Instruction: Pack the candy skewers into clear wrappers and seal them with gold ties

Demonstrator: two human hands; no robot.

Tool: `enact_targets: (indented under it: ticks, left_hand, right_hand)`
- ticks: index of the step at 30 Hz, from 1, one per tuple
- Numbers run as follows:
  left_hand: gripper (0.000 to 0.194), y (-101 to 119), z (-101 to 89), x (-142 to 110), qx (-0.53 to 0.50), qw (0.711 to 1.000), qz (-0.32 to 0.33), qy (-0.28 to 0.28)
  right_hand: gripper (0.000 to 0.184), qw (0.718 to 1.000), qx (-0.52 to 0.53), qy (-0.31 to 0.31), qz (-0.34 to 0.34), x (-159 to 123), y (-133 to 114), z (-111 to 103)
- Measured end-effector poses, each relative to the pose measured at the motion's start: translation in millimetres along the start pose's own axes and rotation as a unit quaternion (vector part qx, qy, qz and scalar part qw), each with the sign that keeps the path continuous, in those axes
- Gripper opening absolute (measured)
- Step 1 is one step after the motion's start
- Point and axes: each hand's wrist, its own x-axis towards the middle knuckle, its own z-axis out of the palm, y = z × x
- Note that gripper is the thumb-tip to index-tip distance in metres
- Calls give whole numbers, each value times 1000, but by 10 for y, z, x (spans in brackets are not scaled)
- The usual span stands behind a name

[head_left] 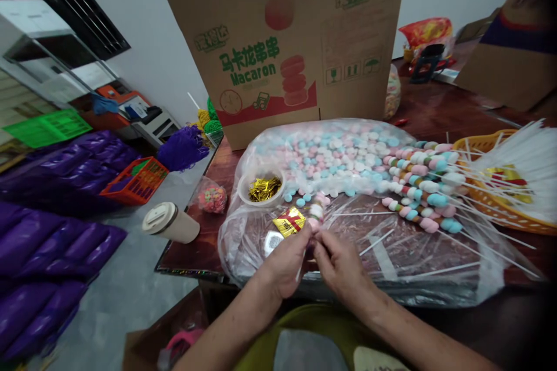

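A marshmallow skewer (317, 210), with pink, white and green pieces on a white stick, points away from me above the table's plastic sheet. My left hand (285, 264) is closed around its lower part, and the stick's end shows below the fingers. Close beside it, my right hand (342, 264) pinches at the skewer's lower end; the fingertips hide the exact grip. Just beyond my left hand lies a gold and red packet (289, 221). Finished-looking marshmallow skewers (420, 185) are piled to the right. Loose pastel marshmallows (335, 153) fill a clear bag behind.
A white bowl (244, 194) holds gold twist ties (264, 189). An orange basket (500, 214) with white sticks (539, 168) stands at right. A lidded cup (172, 222) and a small candy bag (212, 197) sit by the left edge. A large carton (296, 29) rises behind.
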Motion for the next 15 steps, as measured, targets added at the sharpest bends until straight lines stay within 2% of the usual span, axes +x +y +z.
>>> enact_targets:
  ticks: [2,5,6,7,9,11,13,15]
  left_hand:
    - [42,12,56,9,-27,1000,0,4]
    - [37,65,48,32,-40,996,71,34]
    - [35,64,39,44,-30,992,107,55]
    - [33,44,37,53,-6,988,136,73]
    - [33,-60,76,50,100,981,158,59]
    - [32,-223,163,8,254,954,155,-30]
    - [29,-372,238,-62,408,892,155,-117]
    - [30,-426,227,-119,542,812,159,-148]
  right_hand:
    - [24,988,122,-36,83,-36,-22,15]
    - [39,922,254,-169,240,-81,-23,-97]
    - [41,912,260,-191,252,-96,-24,-150]
    - [40,919,255,-186,236,-109,-28,-200]
    - [34,947,250,-122,159,-130,-43,-272]
    - [37,953,273,-55,119,-152,-46,-330]
    - [33,939,313,7,140,-211,8,-456]
    - [26,934,302,122,149,-341,150,-718]
